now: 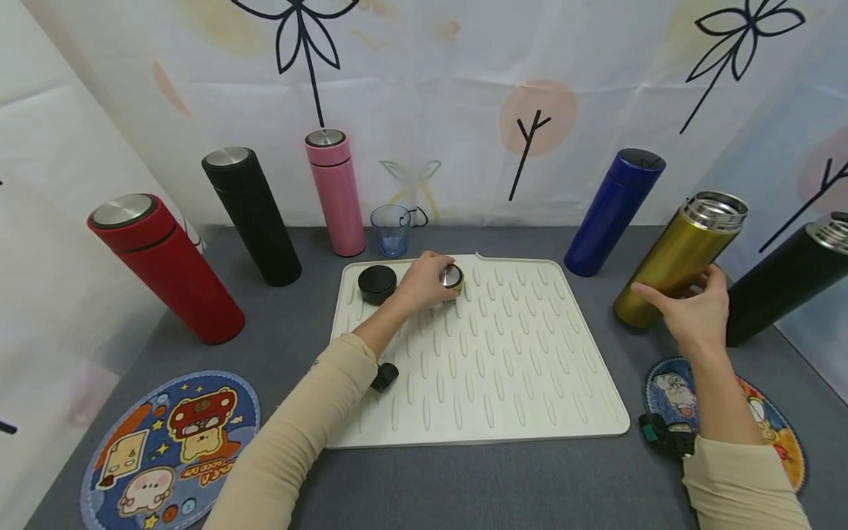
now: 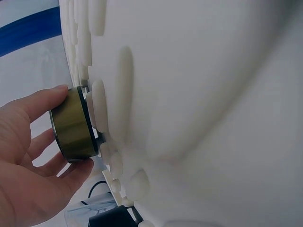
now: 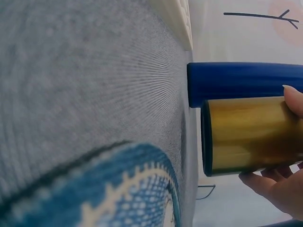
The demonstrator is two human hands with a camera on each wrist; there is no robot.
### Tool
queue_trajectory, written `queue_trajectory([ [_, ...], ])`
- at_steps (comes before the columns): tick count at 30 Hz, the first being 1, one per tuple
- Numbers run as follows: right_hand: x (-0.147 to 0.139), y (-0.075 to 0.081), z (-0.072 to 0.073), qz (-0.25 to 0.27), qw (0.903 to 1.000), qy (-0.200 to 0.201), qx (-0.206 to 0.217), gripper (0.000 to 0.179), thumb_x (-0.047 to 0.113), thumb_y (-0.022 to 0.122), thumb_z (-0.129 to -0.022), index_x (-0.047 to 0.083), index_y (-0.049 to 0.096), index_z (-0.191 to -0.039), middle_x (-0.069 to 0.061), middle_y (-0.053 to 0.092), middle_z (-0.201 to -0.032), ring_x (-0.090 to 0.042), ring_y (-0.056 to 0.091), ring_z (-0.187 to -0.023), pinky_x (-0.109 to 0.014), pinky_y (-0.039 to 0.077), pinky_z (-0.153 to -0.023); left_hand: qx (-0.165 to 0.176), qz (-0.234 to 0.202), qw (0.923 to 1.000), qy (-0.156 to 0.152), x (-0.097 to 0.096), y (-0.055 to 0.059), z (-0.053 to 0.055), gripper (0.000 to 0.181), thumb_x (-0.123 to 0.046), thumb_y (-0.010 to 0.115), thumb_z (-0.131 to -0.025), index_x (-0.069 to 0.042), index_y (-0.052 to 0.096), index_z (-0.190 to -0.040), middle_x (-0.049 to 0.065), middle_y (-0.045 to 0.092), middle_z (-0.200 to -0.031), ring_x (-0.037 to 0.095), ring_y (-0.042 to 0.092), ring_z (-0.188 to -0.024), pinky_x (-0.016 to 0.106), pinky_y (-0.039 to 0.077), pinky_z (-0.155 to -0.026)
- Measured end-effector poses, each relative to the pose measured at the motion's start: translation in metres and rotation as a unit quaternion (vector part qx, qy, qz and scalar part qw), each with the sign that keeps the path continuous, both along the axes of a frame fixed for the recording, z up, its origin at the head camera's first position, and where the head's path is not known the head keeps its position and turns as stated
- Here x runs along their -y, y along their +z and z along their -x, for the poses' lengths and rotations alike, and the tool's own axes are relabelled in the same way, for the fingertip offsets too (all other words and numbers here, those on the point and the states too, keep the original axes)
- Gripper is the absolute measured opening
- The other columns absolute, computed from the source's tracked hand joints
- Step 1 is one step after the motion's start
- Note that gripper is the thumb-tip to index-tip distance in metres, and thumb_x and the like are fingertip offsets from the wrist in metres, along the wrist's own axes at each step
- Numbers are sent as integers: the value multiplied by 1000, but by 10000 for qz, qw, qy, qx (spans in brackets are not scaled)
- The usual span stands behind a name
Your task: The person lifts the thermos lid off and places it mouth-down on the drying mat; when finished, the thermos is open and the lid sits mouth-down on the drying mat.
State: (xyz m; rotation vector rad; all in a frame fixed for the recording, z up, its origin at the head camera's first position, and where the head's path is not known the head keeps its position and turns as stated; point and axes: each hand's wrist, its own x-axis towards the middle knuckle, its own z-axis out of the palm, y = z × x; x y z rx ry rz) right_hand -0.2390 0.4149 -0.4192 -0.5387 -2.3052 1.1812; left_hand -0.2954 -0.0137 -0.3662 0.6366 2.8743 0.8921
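Note:
My left hand (image 1: 426, 283) pinches a gold bottle lid (image 2: 73, 125) with a steel top, right at the ribbed surface of the white drying mat (image 1: 517, 368). A black lid (image 1: 377, 284) lies on the mat just left of that hand. My right hand (image 1: 702, 309) grips the lower part of a gold thermos bottle (image 1: 685, 254), thumb on one side and fingers on the other. The bottle's steel mouth is uncovered. Right beside it stands a black thermos (image 1: 788, 276), its steel mouth also bare.
A blue thermos (image 1: 612, 213) stands behind the mat at right. Along the left are red (image 1: 165, 265), black (image 1: 255, 217) and pink (image 1: 336, 195) thermoses with lids on. A small glass (image 1: 391, 232) stands at the back. Round cartoon placemats lie front left (image 1: 172, 449) and right (image 1: 782, 434).

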Motion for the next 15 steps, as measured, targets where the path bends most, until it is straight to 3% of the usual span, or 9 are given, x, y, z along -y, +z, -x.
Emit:
queue_trajectory([
  [6,-1,-1,-2,50,9999,-46,86,100,55,78,-68,38,20,-147,-4,31,-146,-23,38,-122,-47,37,-101,59,-40,9999,80,1,0,0,63,-19,78,-81,-6,52,-136,16,46,-135,29,44,-124,38,39,-100],
  [15,1,4,-9,216,9992,-261,228,99,57,77,-67,39,21,-147,-1,30,-148,-21,36,-124,-46,34,-104,237,-433,9987,95,5,3,-4,65,-17,78,-81,-6,49,-138,17,41,-139,29,42,-126,38,39,-100],
])
